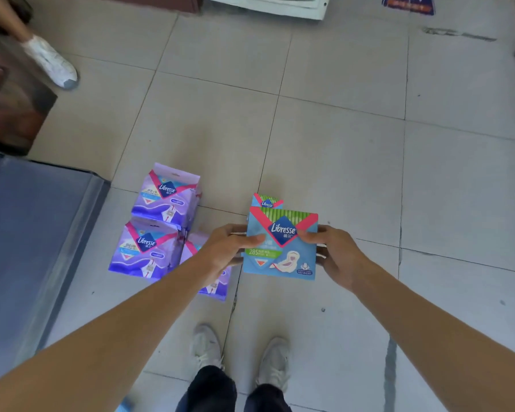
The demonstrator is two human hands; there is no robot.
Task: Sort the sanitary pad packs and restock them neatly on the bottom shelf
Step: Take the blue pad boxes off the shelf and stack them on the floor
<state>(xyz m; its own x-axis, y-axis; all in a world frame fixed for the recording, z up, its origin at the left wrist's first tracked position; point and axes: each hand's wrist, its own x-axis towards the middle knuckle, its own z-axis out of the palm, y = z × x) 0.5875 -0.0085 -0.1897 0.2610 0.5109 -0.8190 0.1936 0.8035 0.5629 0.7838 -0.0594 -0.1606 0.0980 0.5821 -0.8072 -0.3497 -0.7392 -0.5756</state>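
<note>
The tiled floor fills most of the view, and a grey-blue shelf runs along the left edge, low down beside the person's feet. None of the packs in view lies on that shelf, so the restocking looks not yet begun. The sorting seems partly done. Three purple packs lie grouped on the floor just beside the shelf: two touch end to end, and a third is partly hidden under the left forearm. They lie face up with their pink-trimmed tops pointing away from the person and a little to the right, and their long axes run the same way. The blue pack is kept apart from them, to their right, held above the floor between both hands. Its printed face is toward the camera, and its green-striped top edge points away from the person. It is nearly square, so I cannot tell its long axis. A second blue pack peeks out beyond its top edge, though I cannot tell whether it is also held or lies on the floor. The left hand grips the pack's left edge with the thumb across the front. The right hand grips the right edge in the same way.
</note>
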